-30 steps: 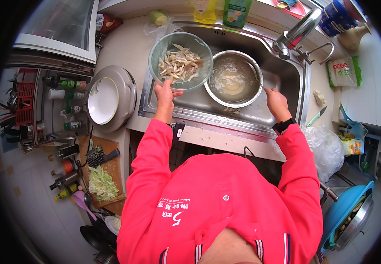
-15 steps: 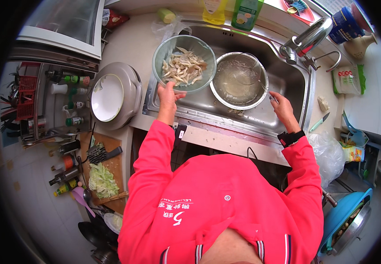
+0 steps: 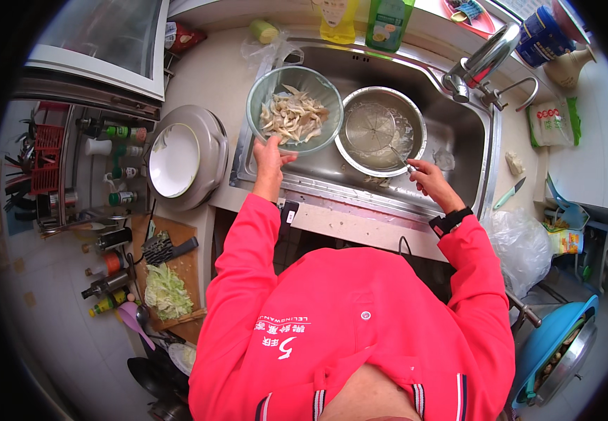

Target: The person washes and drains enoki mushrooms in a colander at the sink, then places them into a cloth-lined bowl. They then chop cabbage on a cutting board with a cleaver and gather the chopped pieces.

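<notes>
My left hand (image 3: 269,167) grips the near rim of a pale green see-through bowl (image 3: 326,90). In the bowl lie many small, pale, slender pieces that look like little fish (image 3: 291,118). The bowl is over the left end of the sink (image 3: 469,172). To its right, a round metal basin (image 3: 420,147) with cloudy liquid stands in the sink. My right hand (image 3: 433,184) is closed round the handle of a wire skimmer (image 3: 370,130), whose round mesh head is in the basin; how deep it dips I cannot tell.
A chrome faucet (image 3: 490,59) rises behind the sink, with yellow (image 3: 337,21) and green bottles (image 3: 389,24) nearby. Stacked plates (image 3: 174,159) stand left. Shredded cabbage (image 3: 167,291) lies on a cutting board (image 3: 183,245). A small knife (image 3: 509,194) lies right of the sink.
My right hand has moved left and nearer to me. The skimmer head has swung from the basin's right side to its left. The bowl has shifted slightly.
</notes>
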The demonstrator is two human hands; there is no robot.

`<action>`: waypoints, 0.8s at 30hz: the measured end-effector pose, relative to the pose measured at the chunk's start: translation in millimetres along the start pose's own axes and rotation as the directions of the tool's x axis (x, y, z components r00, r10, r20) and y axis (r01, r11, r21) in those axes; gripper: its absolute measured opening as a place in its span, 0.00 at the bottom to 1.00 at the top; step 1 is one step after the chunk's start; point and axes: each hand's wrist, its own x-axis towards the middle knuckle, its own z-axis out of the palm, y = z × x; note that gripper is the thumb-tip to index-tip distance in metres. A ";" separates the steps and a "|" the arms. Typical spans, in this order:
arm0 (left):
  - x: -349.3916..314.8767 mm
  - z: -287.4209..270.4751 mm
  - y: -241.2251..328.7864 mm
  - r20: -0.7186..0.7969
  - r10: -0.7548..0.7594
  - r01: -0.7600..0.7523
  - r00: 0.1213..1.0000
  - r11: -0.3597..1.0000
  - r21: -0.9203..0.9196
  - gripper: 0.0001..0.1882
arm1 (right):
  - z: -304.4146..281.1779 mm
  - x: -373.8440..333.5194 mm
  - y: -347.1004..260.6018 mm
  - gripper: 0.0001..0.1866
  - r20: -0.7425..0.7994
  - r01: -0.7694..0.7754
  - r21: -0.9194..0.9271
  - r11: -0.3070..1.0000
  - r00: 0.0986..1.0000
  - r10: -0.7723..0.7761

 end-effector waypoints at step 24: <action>-18.5 9.8 -3.7 0.040 0.056 -0.059 0.998 0.995 0.077 0.21 | -10.8 -69.0 13.0 0.22 -0.292 0.062 -0.875 0.479 0.724 -0.626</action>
